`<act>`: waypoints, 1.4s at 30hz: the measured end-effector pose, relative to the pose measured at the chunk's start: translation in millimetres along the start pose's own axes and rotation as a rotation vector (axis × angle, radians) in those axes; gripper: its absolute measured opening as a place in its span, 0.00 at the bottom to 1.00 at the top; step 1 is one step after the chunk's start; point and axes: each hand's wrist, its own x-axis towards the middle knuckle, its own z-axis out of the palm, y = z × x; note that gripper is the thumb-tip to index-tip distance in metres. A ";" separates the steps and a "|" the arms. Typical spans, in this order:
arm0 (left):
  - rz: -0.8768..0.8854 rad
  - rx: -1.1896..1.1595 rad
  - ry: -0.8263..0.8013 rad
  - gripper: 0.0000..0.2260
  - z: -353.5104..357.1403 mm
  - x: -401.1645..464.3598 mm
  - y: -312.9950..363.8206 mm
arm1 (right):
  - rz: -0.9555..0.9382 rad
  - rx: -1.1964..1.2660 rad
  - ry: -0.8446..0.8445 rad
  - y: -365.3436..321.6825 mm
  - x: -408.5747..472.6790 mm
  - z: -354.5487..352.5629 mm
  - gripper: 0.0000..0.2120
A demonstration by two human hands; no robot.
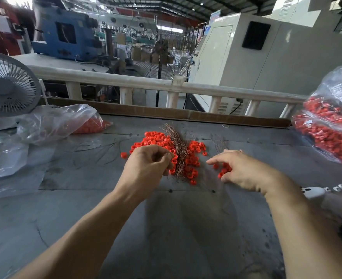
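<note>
Pickup step: my left grip [146, 168] pinches the wires [179, 150]; my right grip [244, 171], open, reaches the rings [156, 138]. Next: lift one ring.

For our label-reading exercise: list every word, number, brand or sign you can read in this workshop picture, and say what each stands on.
Nothing can be quoted.
Blue sign by the white machine: red marks, too blurred to read.
Small blue poster beneath it: too small to read.
Desk fan, plastic bags, red rings: no print visible.
</note>
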 end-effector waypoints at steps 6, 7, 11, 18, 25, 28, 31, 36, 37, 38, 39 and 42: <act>0.042 0.065 -0.011 0.08 0.5 -0.6 0.7 | 0.034 0.097 0.214 8.2 8.2 5.2 0.14; 0.045 0.075 -0.010 0.08 0.6 -0.5 0.1 | 0.054 0.106 0.228 10.0 9.3 5.8 0.14; 0.057 0.146 0.028 0.08 0.3 1.9 -3.6 | 0.055 0.073 0.240 14.0 11.4 7.1 0.13; 0.035 0.309 0.087 0.08 -0.2 8.0 -15.6 | -0.045 0.249 0.269 -19.3 3.2 9.5 0.08; 0.119 0.388 0.018 0.08 6.6 6.8 -17.8 | 0.112 0.184 0.134 -43.6 1.7 19.9 0.12; 0.166 0.363 -0.050 0.07 10.3 5.4 -16.2 | 0.135 0.238 0.130 -48.6 2.7 23.9 0.11; 0.208 0.363 -0.120 0.06 13.9 2.9 -15.1 | 0.135 0.271 0.119 -53.7 2.5 26.0 0.13; 0.229 0.391 -0.160 0.05 14.6 1.4 -15.2 | 0.130 0.342 0.121 -53.3 0.4 22.5 0.13; 0.232 0.384 -0.156 0.05 14.1 1.5 -14.7 | 0.130 0.372 0.111 -52.6 0.1 21.5 0.13; 0.232 0.378 -0.155 0.06 13.7 1.9 -14.3 | 0.125 0.420 0.095 -51.6 -0.2 20.6 0.13; 0.230 0.373 -0.157 0.06 13.5 2.2 -14.2 | 0.118 0.477 0.074 -51.2 -0.1 19.7 0.13; 0.233 0.381 -0.158 0.05 13.7 3.2 -15.3 | 0.085 0.584 0.011 -52.2 -1.5 17.0 0.13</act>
